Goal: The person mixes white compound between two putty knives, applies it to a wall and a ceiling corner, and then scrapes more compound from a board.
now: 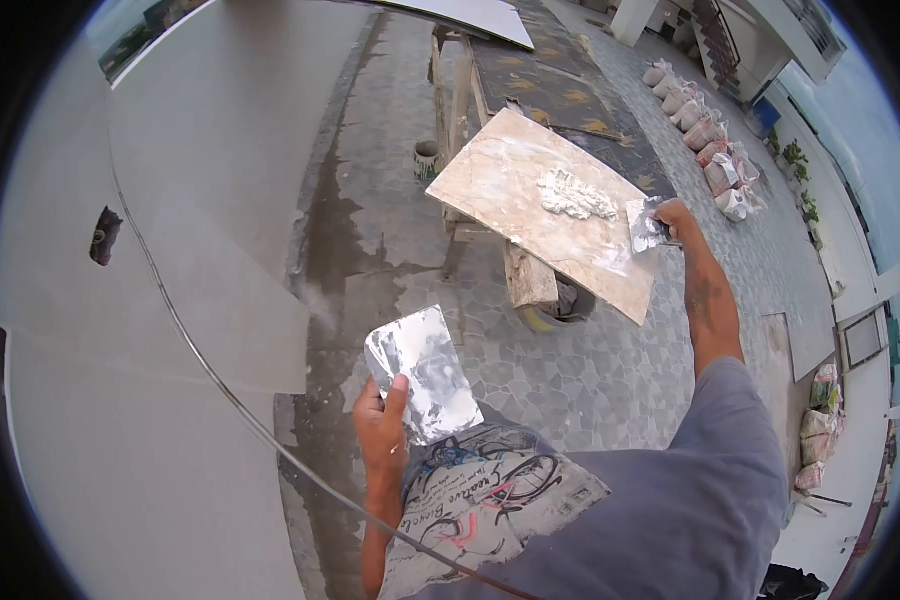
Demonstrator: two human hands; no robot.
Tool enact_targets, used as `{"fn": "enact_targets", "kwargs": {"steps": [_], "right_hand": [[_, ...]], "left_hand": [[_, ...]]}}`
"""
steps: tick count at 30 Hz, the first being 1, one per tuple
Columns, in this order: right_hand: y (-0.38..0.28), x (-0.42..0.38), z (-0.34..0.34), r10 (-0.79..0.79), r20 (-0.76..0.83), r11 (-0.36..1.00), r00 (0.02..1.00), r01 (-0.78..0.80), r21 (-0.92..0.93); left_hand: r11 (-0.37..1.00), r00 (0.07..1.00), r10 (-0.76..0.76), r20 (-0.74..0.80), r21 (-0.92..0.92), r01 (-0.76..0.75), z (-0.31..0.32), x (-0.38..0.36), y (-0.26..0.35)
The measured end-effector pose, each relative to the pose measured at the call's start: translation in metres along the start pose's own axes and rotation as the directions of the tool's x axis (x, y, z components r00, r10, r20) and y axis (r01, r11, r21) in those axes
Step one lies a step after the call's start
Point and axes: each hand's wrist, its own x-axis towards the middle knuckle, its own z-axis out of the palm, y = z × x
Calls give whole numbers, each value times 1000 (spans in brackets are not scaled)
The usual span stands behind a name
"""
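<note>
My left hand (pixel 382 425) is closed on a flat metal plate (pixel 425 375) smeared with white putty, its thumb lying on the near face. Out to the right, my right hand (pixel 673 218) grips a putty knife (pixel 647 224) whose blade is coated in white. That blade rests over the right end of a beige, marble-look board (pixel 510 165). A lumpy heap of white putty (pixel 576 195) lies on the board, left of the blade, with thin smears around it.
A smooth wall (pixel 200 250) with a small hole runs along the left. A cable (pixel 185 335) crosses in front of it. Behind the board stands a long patterned table (pixel 560 90). A bucket (pixel 560 312) is under the board. Several filled sacks (pixel 705 135) line the right side.
</note>
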Motion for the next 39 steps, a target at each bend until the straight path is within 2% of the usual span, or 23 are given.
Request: {"fn": "enact_targets", "kwargs": {"steps": [3,6,7,10,14,16,18,19,22,24,26,27,30,31,32,33,35,38,39], "right_hand": [[34,14,12,180,2,972,984,-178,154],[53,52,34,259,-12,954,966,-254,158],[28,27,41,285,-50,952,957,-277,132],[-14,-5,52,148,34,988,988,-149,28],[-41,-14,64,-42,142,997,989,32,72],[-53,-21,66,-265,191,959,945,278,-48],[-71,-33,67,-461,266,847,847,509,-153],[-85,-42,72,-523,313,696,793,609,-381],[-100,-57,116,-548,343,375,763,591,-714],[-107,-91,143,-530,402,236,747,585,-776],[-105,-112,157,-563,386,185,731,567,-803],[-108,-117,156,-544,430,177,721,599,-781],[-121,-106,125,-487,474,217,734,627,-748],[-132,-96,104,-438,472,349,765,628,-695],[-137,-98,82,-554,433,407,712,684,-605],[-140,-103,67,-530,346,637,774,633,-441],[-135,-73,46,-434,328,821,839,518,-240],[-96,-8,34,-547,137,779,826,562,-280],[-73,33,37,-507,24,818,862,490,-302]], "left_hand": [[1000,999,30,-27,-4,-30,1,0,-1],[999,998,31,-46,-25,-32,1,-2,0],[999,998,33,-55,-19,-34,1,-2,-1],[1000,997,28,-67,-3,-28,-1,-3,-4],[1000,999,12,-43,16,-12,-2,-1,-2],[1000,1000,9,-30,25,-9,-1,0,-1],[999,1000,4,-15,34,-4,-2,2,-2],[1000,1000,-6,-5,26,6,0,2,1],[999,999,-30,32,18,30,7,1,10],[999,997,-29,70,32,26,5,4,6],[1000,996,-24,91,21,22,4,6,6],[1000,995,-22,101,16,20,4,6,5],[1000,996,13,88,10,-14,8,6,8],[1000,997,8,72,28,-10,7,6,7],[999,999,2,53,45,-4,4,5,5],[998,999,-8,32,64,6,1,4,4],[997,1000,-6,1,73,6,-5,3,-1],[999,998,24,-52,44,-22,-9,2,-7],[999,997,36,-70,33,-33,-10,2,-9]]}}
